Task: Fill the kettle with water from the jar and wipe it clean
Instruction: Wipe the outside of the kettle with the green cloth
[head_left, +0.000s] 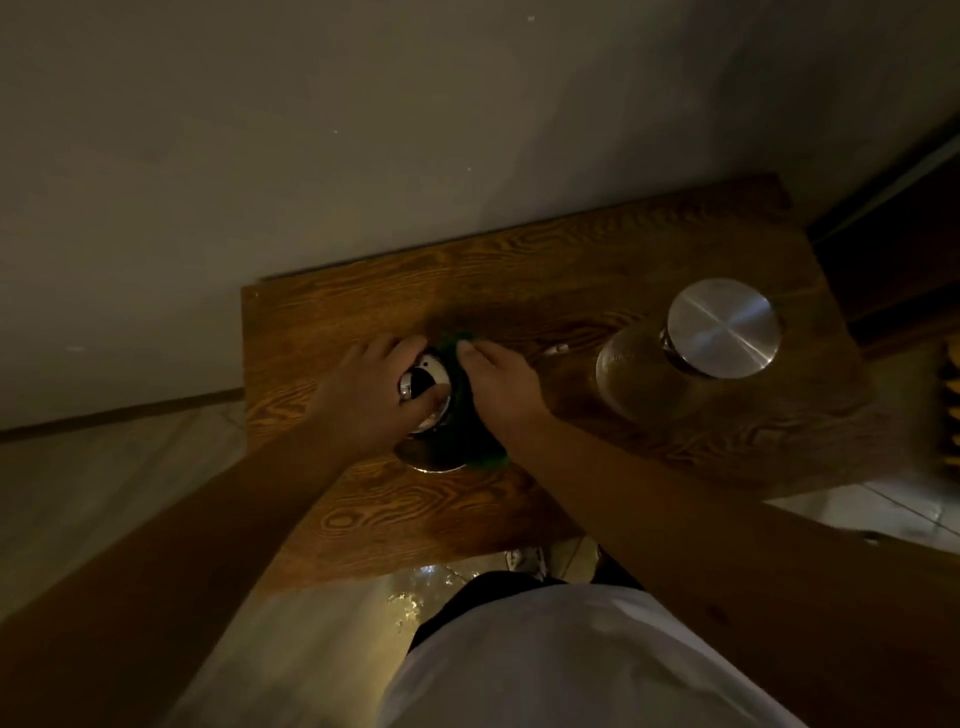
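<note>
A shiny metal kettle (423, 382) stands on the wooden table (519, 280), seen from straight above. My left hand (369, 389) lies over its lid and left side, gripping it. My right hand (498, 384) presses a dark green cloth (467, 441) against the kettle's right side. The cloth wraps around the kettle from back to front and hides most of that side. A glass jar (639, 374) with a round silver lid (724, 327) stands to the right, apart from both hands.
The table's back edge meets a pale wall. A dark door frame (893, 218) rises at the right. Pale floor tiles (104, 493) lie left of the table. My white shirt fills the bottom of the view. Something yellow shows at the far right edge.
</note>
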